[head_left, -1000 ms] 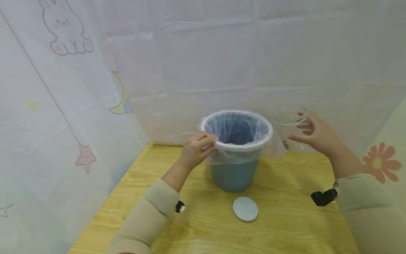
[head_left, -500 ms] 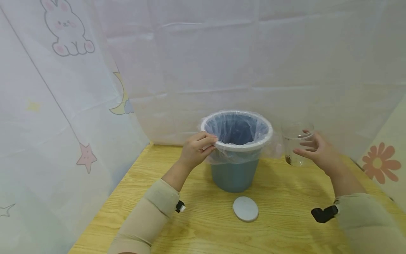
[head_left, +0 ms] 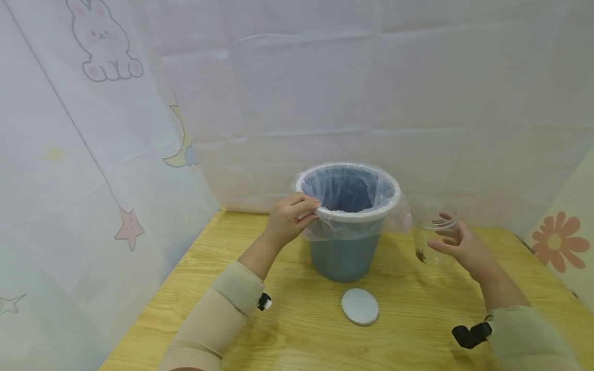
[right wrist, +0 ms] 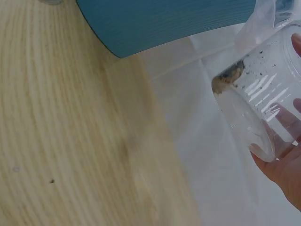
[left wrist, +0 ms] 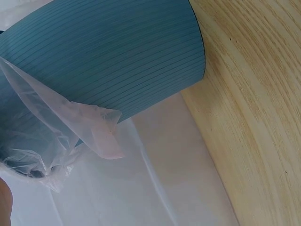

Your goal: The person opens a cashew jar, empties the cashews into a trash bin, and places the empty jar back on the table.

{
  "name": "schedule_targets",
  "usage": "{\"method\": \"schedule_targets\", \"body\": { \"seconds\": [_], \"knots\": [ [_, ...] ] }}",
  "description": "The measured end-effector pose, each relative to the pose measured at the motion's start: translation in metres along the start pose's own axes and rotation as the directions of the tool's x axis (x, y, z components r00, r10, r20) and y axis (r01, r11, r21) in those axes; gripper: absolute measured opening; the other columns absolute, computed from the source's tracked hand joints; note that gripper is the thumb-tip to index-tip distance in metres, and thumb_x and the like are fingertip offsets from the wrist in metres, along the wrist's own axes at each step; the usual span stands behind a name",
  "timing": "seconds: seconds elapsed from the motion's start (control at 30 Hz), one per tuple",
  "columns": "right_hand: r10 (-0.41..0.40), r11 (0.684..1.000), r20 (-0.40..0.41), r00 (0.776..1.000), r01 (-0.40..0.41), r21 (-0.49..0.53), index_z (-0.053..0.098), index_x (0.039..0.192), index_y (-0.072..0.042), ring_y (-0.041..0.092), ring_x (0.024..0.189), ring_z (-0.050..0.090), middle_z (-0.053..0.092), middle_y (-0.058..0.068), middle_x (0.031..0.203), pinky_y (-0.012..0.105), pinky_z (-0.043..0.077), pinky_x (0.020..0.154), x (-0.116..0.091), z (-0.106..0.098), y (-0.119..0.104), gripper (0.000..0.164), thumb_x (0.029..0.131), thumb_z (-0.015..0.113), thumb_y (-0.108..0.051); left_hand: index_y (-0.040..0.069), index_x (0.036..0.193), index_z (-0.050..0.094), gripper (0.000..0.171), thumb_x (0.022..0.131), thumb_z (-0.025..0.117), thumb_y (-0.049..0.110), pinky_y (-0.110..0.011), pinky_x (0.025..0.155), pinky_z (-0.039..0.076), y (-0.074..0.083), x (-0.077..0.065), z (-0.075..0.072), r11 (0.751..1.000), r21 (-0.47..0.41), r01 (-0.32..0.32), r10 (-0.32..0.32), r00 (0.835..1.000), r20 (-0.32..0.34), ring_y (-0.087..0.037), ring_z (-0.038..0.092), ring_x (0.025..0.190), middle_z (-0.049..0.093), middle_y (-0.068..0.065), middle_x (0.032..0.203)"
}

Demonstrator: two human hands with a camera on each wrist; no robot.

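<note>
My left hand [head_left: 292,219] pinches the near-left rim of a blue trash bin [head_left: 343,255], thumb below and fingers on top. A clear plastic bag [head_left: 325,229] lines the bin and folds over its white rim. To the bin's right, my right hand [head_left: 464,247] holds a clear jar [head_left: 429,234] by its side, upright and apart from the bin. In the right wrist view, brown and dark residue [right wrist: 230,75] clings near the jar's base, with dark specks up its wall. Only a sliver of the left hand [left wrist: 4,202] shows in the left wrist view.
A round white disc [head_left: 360,306], perhaps a lid, lies on the wooden table [head_left: 287,330] in front of the bin. Behind the bin hangs a pale curtain [head_left: 301,93]; printed sheets stand at the left and right.
My right hand has lowered the jar beside the bin, and the jar has gone from tilted to upright. The left hand keeps its place on the rim.
</note>
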State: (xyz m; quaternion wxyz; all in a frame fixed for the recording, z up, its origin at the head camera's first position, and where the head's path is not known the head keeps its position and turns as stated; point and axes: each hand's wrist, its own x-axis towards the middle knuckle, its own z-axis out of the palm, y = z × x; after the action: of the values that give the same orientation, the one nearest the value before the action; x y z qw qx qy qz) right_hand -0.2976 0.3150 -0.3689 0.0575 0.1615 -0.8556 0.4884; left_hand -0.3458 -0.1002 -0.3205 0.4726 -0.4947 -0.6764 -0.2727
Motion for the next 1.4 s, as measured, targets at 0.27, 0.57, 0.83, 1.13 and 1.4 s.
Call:
{"method": "schedule_targets", "body": {
  "seconds": [0.27,0.57,0.83,1.13,1.4],
  "knots": [
    [-0.032,0.999,0.021,0.999,0.032,0.023,0.012,0.145,-0.007,-0.003,0.108,0.044,0.042,-0.016,0.120,0.013,0.043,0.078,-0.003,0.011,0.019,0.073,0.089,0.059,-0.014,0.008,0.095,0.070,0.024,0.072,0.076,0.011,-0.018,0.056,0.043,-0.001,-0.001,0.000,1.000,0.000,-0.007,0.007,1.000,-0.003,-0.013,0.058,0.069,0.064,-0.005,0.087],
    [-0.055,0.998,0.038,0.998,0.053,0.034,0.011,0.143,-0.004,-0.013,0.108,0.040,0.036,0.014,0.135,0.012,0.042,0.083,-0.005,0.016,0.041,0.076,0.087,0.062,-0.012,0.007,0.094,0.070,0.023,0.071,0.076,0.010,-0.018,0.058,0.045,-0.002,0.000,0.000,1.000,-0.001,-0.009,0.009,1.000,-0.003,-0.014,0.060,0.072,0.063,-0.006,0.086],
    [0.012,1.000,0.069,0.998,-0.013,0.019,0.013,0.140,-0.005,-0.012,0.104,0.042,0.030,0.020,0.136,0.023,0.048,0.079,-0.006,0.025,0.051,0.077,0.086,0.065,-0.018,0.007,0.094,0.070,0.023,0.072,0.076,0.011,-0.017,0.055,0.043,-0.001,0.001,-0.001,1.000,0.007,-0.003,0.003,1.000,0.007,-0.013,0.058,0.068,0.063,-0.005,0.086],
    [0.033,0.999,0.095,0.995,-0.036,0.030,0.015,0.136,-0.007,0.044,0.117,0.039,0.029,0.023,0.138,0.044,0.048,0.082,-0.013,0.034,0.060,0.073,0.084,0.066,-0.017,0.005,0.092,0.070,0.023,0.071,0.077,0.010,-0.017,0.054,0.042,0.000,-0.002,0.000,1.000,0.009,0.003,-0.003,1.000,0.013,-0.013,0.058,0.068,0.063,-0.005,0.086],
    [0.001,0.999,0.107,0.994,-0.005,0.040,0.018,0.135,-0.010,0.030,0.111,0.050,0.032,0.019,0.136,0.027,0.049,0.076,-0.017,0.033,0.067,0.070,0.084,0.066,-0.013,0.006,0.093,0.070,0.023,0.071,0.076,0.010,-0.016,0.053,0.041,-0.002,-0.001,0.000,1.000,0.005,-0.001,0.001,1.000,0.009,-0.012,0.057,0.067,0.063,-0.005,0.086]
  ]
}}
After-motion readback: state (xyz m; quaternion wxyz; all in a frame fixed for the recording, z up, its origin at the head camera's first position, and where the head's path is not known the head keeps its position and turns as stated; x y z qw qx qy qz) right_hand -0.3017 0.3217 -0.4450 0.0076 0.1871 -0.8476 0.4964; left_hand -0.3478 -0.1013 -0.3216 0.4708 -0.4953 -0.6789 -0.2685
